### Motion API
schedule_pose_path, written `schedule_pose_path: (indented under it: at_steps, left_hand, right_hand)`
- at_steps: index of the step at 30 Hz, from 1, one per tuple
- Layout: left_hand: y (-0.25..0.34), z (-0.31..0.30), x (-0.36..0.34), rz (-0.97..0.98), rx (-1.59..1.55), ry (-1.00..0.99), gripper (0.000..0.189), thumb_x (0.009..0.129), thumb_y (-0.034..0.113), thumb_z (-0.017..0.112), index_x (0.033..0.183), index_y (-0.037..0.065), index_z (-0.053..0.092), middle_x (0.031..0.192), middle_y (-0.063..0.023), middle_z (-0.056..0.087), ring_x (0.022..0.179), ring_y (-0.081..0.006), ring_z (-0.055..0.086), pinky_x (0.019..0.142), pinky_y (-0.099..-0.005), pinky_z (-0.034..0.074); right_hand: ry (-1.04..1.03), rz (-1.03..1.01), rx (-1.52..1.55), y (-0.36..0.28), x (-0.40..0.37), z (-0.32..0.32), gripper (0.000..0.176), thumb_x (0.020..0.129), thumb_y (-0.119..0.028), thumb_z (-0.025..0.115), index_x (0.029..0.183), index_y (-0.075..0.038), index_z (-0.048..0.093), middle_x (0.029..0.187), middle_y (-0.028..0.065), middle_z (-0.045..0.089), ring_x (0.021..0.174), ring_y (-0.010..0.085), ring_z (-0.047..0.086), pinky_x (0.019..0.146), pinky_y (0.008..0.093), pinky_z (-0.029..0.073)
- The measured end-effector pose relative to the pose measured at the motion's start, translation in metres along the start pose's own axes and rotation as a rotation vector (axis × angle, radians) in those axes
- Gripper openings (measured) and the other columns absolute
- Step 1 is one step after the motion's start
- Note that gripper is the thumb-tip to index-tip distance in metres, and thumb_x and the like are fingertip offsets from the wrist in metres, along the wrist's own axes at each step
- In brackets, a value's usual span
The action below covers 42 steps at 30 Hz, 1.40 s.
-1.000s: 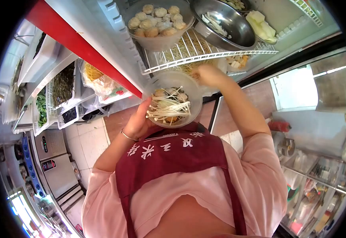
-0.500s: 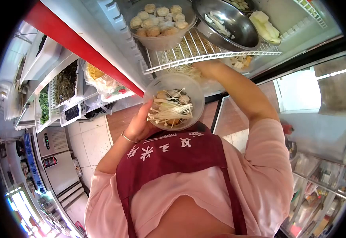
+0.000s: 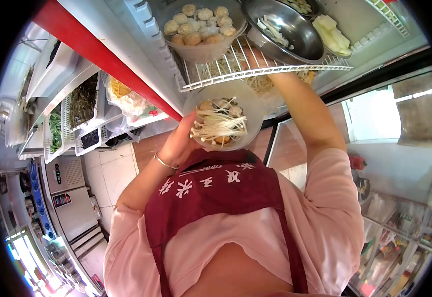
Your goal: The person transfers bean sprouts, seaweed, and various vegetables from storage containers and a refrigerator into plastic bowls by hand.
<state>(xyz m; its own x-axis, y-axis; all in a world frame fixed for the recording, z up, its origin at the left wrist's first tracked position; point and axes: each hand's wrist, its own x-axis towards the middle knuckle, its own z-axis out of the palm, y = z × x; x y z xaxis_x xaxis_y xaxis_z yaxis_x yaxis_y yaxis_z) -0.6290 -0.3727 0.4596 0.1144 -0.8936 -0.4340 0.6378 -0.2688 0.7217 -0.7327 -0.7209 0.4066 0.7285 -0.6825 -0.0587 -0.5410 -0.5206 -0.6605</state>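
My left hand [image 3: 181, 140] grips the side of a clear plastic bowl [image 3: 255, 106] in front of my chest. White enoki mushrooms [image 3: 221, 123] lie on top in it, over darker and rounded pieces. My right hand [image 3: 256, 58] reaches below a white wire shelf [image 3: 226, 76] inside the fridge, among pale thin strands that look like bean sprouts [image 3: 228, 64]. The shelf wires and a steel bowl above cover its fingers, so their grip does not show.
On the shelf stand a tub of round balls [image 3: 201, 32], a steel bowl [image 3: 295, 37] with white strips, and pale leafy pieces [image 3: 332, 34]. An open glass door [image 3: 399, 133] is at right. Baskets of greens [image 3: 55, 131] sit at left.
My right hand has moved deeper under the shelf, upward in the view. The bowl in my left hand has shifted slightly right and up.
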Motion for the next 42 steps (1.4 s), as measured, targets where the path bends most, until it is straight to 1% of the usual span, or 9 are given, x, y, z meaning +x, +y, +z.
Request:
schedule_pose_path:
  at_steps: [11,21,24,27,30,34,37,40,42]
  left_hand:
    - [-0.002,0.01,0.049,-0.002,-0.009,-0.013,0.052,0.097,0.042,0.032,0.131,0.004,0.04,0.124,-0.0121,0.053,0.109,-0.0238,0.056,0.087,-0.039,0.051]
    - [-0.011,0.003,0.094,-0.014,0.009,0.166,0.059,0.091,0.052,0.042,0.132,0.009,0.039,0.126,-0.0101,0.051,0.109,-0.0273,0.054,0.08,-0.0426,0.051]
    - [-0.012,-0.004,0.107,0.013,0.012,0.197,0.062,0.091,0.054,0.042,0.133,0.009,0.038,0.128,-0.0097,0.049,0.111,-0.0277,0.052,0.082,-0.0441,0.05]
    - [-0.015,-0.009,0.116,0.031,0.018,0.187,0.06,0.091,0.054,0.041,0.132,0.01,0.038,0.128,-0.0085,0.049,0.111,-0.0267,0.052,0.084,-0.0449,0.049]
    - [-0.013,-0.003,0.113,0.049,0.085,0.227,0.052,0.096,0.047,0.031,0.131,0.009,0.04,0.126,-0.0085,0.05,0.109,-0.0251,0.054,0.084,-0.0392,0.051]
    - [-0.015,-0.005,0.108,0.073,0.057,0.22,0.052,0.096,0.047,0.033,0.13,0.009,0.04,0.125,-0.0094,0.05,0.109,-0.0259,0.054,0.085,-0.0394,0.05]
    - [-0.02,-0.018,0.111,0.093,-0.01,0.168,0.055,0.093,0.047,0.04,0.133,0.01,0.035,0.129,-0.0092,0.047,0.112,-0.0276,0.051,0.086,-0.0426,0.049]
    - [-0.026,-0.023,0.112,0.123,-0.061,0.149,0.059,0.091,0.046,0.047,0.136,0.01,0.03,0.133,-0.009,0.042,0.116,-0.0292,0.048,0.087,-0.046,0.048]
    - [-0.028,-0.018,0.108,0.147,-0.063,0.166,0.06,0.092,0.045,0.047,0.136,0.009,0.03,0.135,-0.0095,0.04,0.118,-0.0293,0.046,0.087,-0.0464,0.049]
  right_hand:
    - [0.386,-0.122,0.084,-0.026,0.002,-0.019,0.05,0.082,-0.021,0.063,0.129,-0.014,0.047,0.123,0.0158,0.054,0.108,0.0316,0.056,0.091,0.0398,0.045]
    - [0.556,-0.286,-0.104,-0.032,-0.031,0.021,0.054,0.081,-0.019,0.064,0.131,-0.013,0.045,0.127,0.0155,0.052,0.108,0.0322,0.056,0.091,0.04,0.045]
    - [0.499,-0.326,-0.139,-0.038,-0.044,0.035,0.054,0.081,-0.019,0.064,0.131,-0.013,0.045,0.127,0.0155,0.052,0.108,0.0324,0.056,0.091,0.04,0.045]
    - [-0.165,-0.414,-0.258,-0.047,-0.058,0.035,0.052,0.082,-0.024,0.064,0.13,-0.012,0.047,0.117,0.0181,0.058,0.102,0.0324,0.058,0.089,0.0395,0.046]
    - [-0.501,-0.391,-0.208,-0.061,-0.07,0.027,0.049,0.083,-0.027,0.063,0.128,-0.011,0.049,0.114,0.0167,0.06,0.101,0.0313,0.059,0.088,0.0374,0.046]
    - [-0.538,-0.413,-0.087,-0.068,-0.075,0.017,0.045,0.084,-0.028,0.062,0.125,-0.012,0.052,0.115,0.0161,0.06,0.1,0.0301,0.059,0.087,0.0363,0.046]
    - [-0.243,-0.288,-0.179,-0.06,-0.081,0.012,0.038,0.084,-0.027,0.06,0.12,-0.012,0.056,0.111,0.0163,0.062,0.098,0.0307,0.06,0.084,0.0361,0.047]
    - [0.133,-0.463,0.241,-0.03,-0.08,0.025,0.036,0.085,-0.029,0.059,0.116,-0.01,0.059,0.105,0.0172,0.064,0.095,0.0319,0.061,0.082,0.0377,0.048]
    - [0.48,-0.209,-0.013,-0.027,-0.087,0.022,0.038,0.085,-0.031,0.057,0.115,-0.009,0.058,0.108,0.0171,0.062,0.095,0.033,0.06,0.082,0.0396,0.048]
